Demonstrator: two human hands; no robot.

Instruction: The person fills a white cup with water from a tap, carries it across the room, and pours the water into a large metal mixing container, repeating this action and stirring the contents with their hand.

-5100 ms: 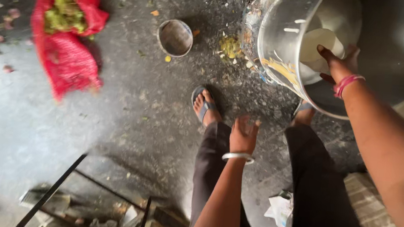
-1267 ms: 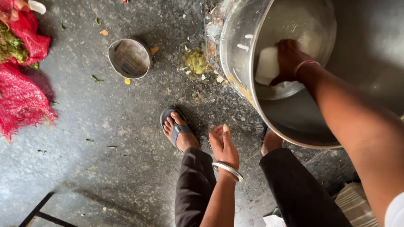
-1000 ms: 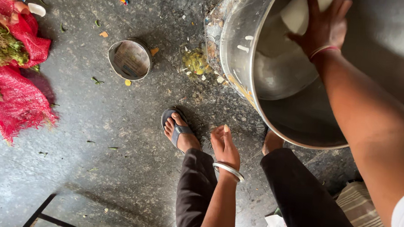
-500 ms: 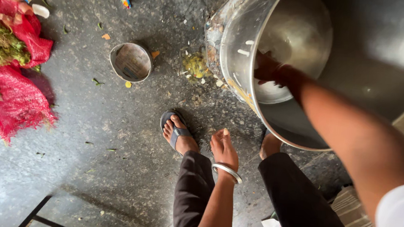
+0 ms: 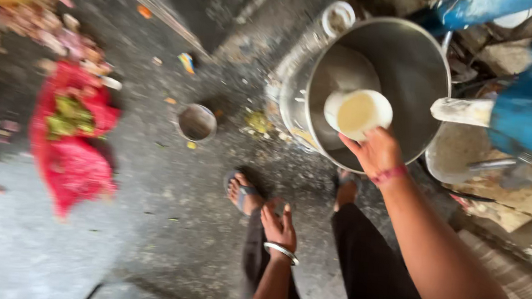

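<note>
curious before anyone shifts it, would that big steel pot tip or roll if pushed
The big steel pot already lies tilted on its side on the wet floor, so it would probably roll. It looks rigid, likely slippery. The right hand holds a pale cup at its mouth; nothing visibly braces it.

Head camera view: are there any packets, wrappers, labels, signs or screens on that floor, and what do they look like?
No signs, screens or readable labels show.
Small wrapper: lies on the dark floor, above the little metal bowl; crumpled, blue, yellow and orange, blurred.
Red mesh sack: on the floor at left, slumped, with green scraps on it.
Right hand holds a pale round cup over the big steel pot; no label visible on it.
</note>
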